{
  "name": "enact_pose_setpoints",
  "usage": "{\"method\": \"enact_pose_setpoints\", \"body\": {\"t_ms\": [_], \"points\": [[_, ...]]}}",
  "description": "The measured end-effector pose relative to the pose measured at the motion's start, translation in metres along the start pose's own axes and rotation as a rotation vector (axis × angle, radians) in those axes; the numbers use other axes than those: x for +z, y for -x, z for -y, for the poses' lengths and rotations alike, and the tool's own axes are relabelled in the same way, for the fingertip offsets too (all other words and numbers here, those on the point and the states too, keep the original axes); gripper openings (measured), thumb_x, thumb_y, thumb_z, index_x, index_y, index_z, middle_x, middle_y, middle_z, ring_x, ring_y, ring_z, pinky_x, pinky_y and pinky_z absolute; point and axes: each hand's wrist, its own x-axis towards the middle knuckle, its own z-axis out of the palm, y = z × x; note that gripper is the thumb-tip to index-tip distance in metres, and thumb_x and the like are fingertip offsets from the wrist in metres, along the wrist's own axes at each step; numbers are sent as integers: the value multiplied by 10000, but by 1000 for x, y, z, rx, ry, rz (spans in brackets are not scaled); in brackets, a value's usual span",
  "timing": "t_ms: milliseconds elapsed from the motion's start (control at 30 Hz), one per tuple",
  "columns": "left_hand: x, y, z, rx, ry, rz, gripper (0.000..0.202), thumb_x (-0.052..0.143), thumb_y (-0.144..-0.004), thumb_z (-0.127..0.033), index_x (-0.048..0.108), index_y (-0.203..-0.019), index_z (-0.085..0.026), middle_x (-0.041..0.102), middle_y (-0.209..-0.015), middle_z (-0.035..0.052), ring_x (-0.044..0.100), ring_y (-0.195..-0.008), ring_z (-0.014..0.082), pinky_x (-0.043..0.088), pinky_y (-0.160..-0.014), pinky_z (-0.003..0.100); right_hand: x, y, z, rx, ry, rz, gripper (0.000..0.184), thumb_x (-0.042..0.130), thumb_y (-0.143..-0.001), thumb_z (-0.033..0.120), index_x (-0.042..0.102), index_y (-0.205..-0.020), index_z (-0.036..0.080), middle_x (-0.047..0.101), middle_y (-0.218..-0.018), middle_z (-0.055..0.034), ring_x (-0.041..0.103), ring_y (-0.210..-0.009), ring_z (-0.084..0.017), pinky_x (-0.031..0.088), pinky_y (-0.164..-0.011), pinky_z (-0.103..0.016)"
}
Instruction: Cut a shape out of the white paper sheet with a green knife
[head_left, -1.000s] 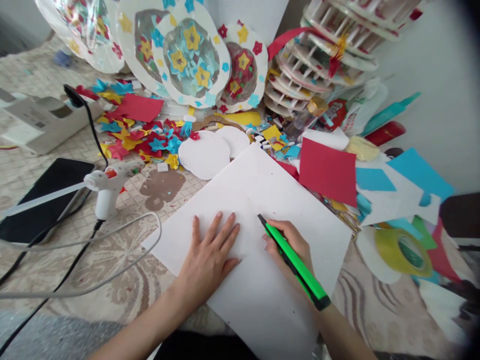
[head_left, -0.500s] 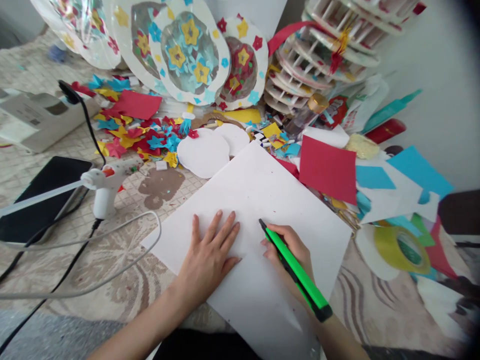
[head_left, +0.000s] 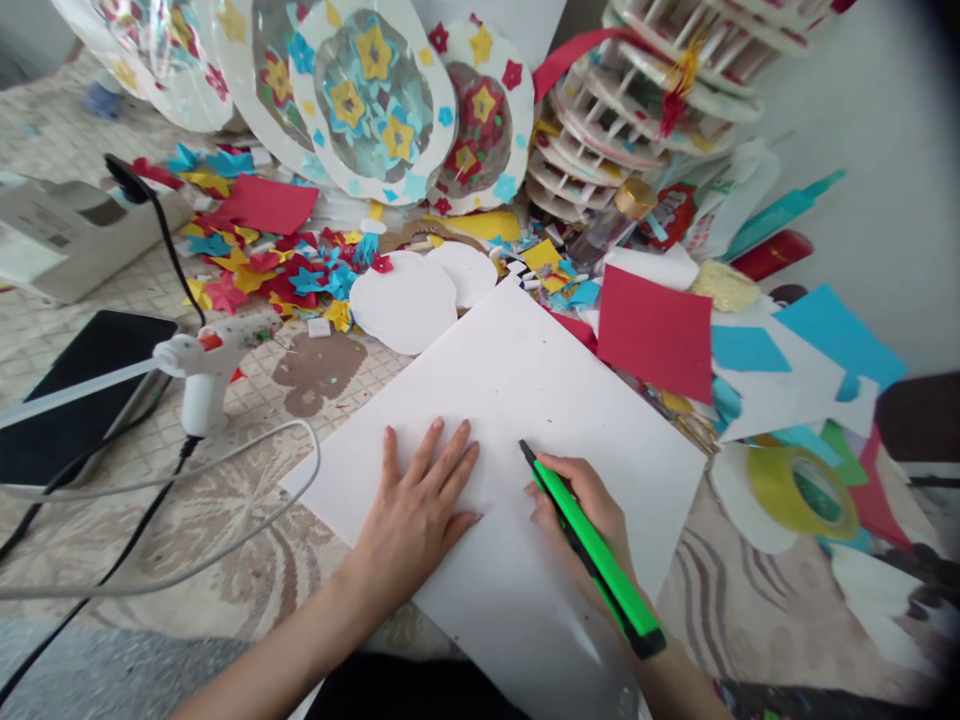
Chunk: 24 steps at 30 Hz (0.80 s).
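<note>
White sheet point(head_left: 525, 370) lies beneath my flat, spread left hand point(head_left: 412, 520); my right hand point(head_left: 581, 510) grips a green marker point(head_left: 600, 560) beside those fingers; best to press down steadily

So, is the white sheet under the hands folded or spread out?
Spread out: the white sheet lies flat, no fold showing, left hand palm-down on it, right hand holding a green marker.
</note>
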Motion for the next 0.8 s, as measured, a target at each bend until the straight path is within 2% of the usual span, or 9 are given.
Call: {"method": "enact_pose_setpoints", "body": {"t_ms": [200, 333, 533, 667, 800], "points": [[-1, 0, 0, 1, 5, -9, 592, 448, -914, -537, 431, -1415, -221, 328, -1548, 30, 272, -1431, 309, 89, -1157, 649, 5, 12, -5, 16, -29, -51, 268, 520, -893, 209, 540, -1160, 229, 645, -999, -54, 664, -803, -158, 546, -717, -286], [-1, 0, 0, 1, 12, -6, 581, 447, -918, -523, 434, -1414, -221, 335, -1545, 35, 271, -1432, 314, 103, -1152, 655, -1, 14, -6, 9, -70, 1, 282, 532, -887, 201, 547, -1166, 239, 640, -1011, -49, 659, -799, -146, 541, -721, -275], [-1, 0, 0, 1, 21, -4, 571, 426, -930, -515, 429, -1417, -217, 336, -1544, 33, 268, -1433, 312, 101, -1152, 656, -7, 18, -13, 84, -302, -54, 256, 533, -912, 232, 553, -1167, 251, 630, -918, -20, 634, -676, -127, 544, -634, -262], [-1, 0, 0, 1, 23, -1, 579, 437, -925, -517, 426, -1419, -215, 343, -1540, 43, 267, -1434, 314, 103, -1150, 659, -7, 17, -18, 42, -302, 17, 260, 536, -913, 238, 564, -1171, 240, 632, -970, -43, 651, -742, -154, 560, -678, -296], [-1, -1, 0, 2, 29, 15, 576, 426, -932, -510, 414, -1425, -213, 324, -1547, 39, 264, -1435, 315, 103, -1146, 668, -9, 11, -18, 28, -269, 31, 253, 528, -911, 236, 566, -1162, 227, 629, -1005, -66, 653, -751, -164, 569, -689, -314]]}}
